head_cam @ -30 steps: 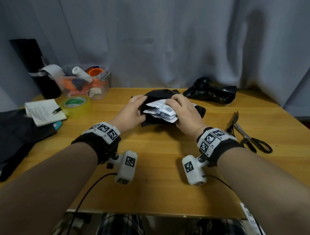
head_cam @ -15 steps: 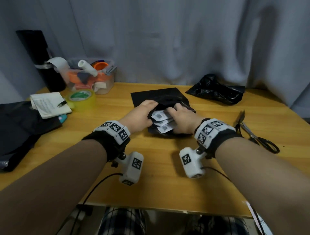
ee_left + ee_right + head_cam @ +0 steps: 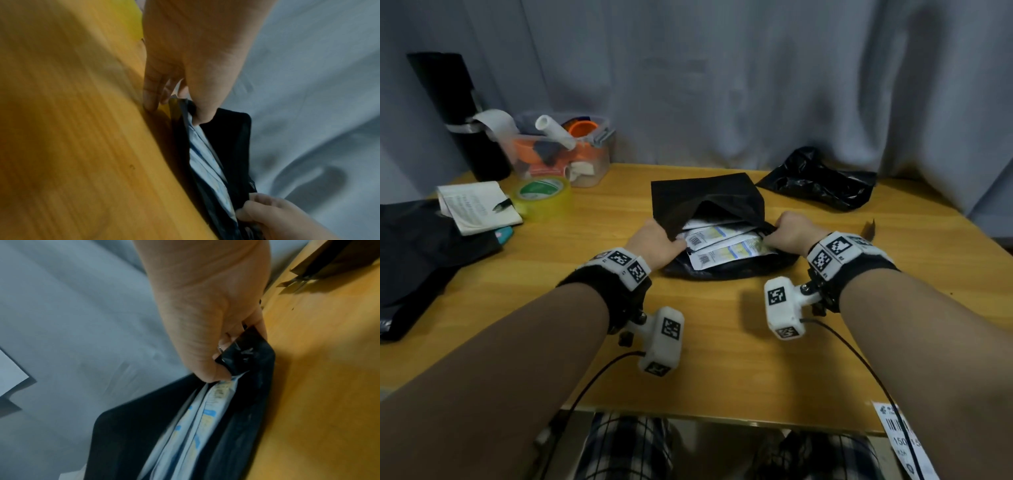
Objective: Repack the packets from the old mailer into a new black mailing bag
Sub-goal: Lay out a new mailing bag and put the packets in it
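The new black mailing bag [image 3: 705,197] lies on the wooden table [image 3: 722,342] with its mouth toward me. Several white packets [image 3: 726,245] with barcodes and blue-yellow print sit in the mouth, partly sticking out. My left hand [image 3: 654,240] pinches the left edge of the bag's mouth [image 3: 186,110]. My right hand [image 3: 791,231] grips the right edge of the mouth [image 3: 236,356]. Both wrist views show the packets [image 3: 205,162] [image 3: 195,426] between the black layers. The crumpled old black mailer [image 3: 818,180] lies at the back right.
A tape roll [image 3: 542,195], a notepad with a pen [image 3: 476,205] and a clear box of supplies [image 3: 561,150] stand at the back left. Black bags [image 3: 421,253] lie at the left edge. A label sheet [image 3: 904,442] hangs at the front right edge.
The hands moved apart from the middle of the packets to the two sides of the bag's mouth. The packets now lie flatter and deeper in the bag.
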### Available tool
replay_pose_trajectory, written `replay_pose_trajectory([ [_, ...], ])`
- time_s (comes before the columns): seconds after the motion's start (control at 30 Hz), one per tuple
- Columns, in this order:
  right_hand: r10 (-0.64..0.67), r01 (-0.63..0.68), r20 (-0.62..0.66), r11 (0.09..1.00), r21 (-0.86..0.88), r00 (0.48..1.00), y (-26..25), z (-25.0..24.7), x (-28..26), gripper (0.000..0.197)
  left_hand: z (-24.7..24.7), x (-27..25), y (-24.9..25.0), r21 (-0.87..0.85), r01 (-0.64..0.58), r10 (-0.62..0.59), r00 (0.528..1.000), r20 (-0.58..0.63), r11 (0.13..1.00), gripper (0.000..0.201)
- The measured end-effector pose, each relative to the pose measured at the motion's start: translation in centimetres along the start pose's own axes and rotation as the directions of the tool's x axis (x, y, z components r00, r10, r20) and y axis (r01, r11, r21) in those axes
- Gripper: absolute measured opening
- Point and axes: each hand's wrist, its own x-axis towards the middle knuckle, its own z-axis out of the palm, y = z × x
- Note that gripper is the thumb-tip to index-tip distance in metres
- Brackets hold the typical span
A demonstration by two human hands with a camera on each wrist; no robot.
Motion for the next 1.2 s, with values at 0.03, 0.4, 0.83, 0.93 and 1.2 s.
replay_pose_trajectory([
  [0.03, -0.004, 0.004, 0.001, 1.000, -0.018, 1.000, -0.1, 0.3, 0.0, 0.032, 0.3, 0.0, 0.0, 0.013, 0.024, -0.025, 1.000, 0.007, 1.000, 0.042],
  [0.4, 0.049, -0.043, -0.238, 0.999, 0.026, 0.970, 0.3, -2.8, -0.3, 0.014, -3.6, 0.6, 1.0, 0.059, 0.060, -0.052, 0.992, -0.115, 0.996, 0.024],
  [0.83, -0.099, 0.228, -0.623, 0.965, 0.129, 0.776, -5.2, -20.3, -5.6, 0.022, -21.2, -0.6, 13.9, -0.093, -0.227, 0.184, 0.923, -0.338, 0.969, 0.026],
  [0.93, -0.140, 0.327, -0.716, 0.936, 0.130, 0.684, -4.7, -21.6, -5.9, 0.024, -21.9, -0.6, 14.5, -0.187, -0.238, 0.163, 0.924, -0.347, 0.953, 0.025],
  [1.2, 0.017, 0.294, -0.597, 0.859, 0.419, 0.802, -3.8, -20.1, -3.7, 0.022, -18.7, 2.2, 14.0, -0.249, -0.206, 0.119, 0.938, -0.325, 0.946, 0.027],
])
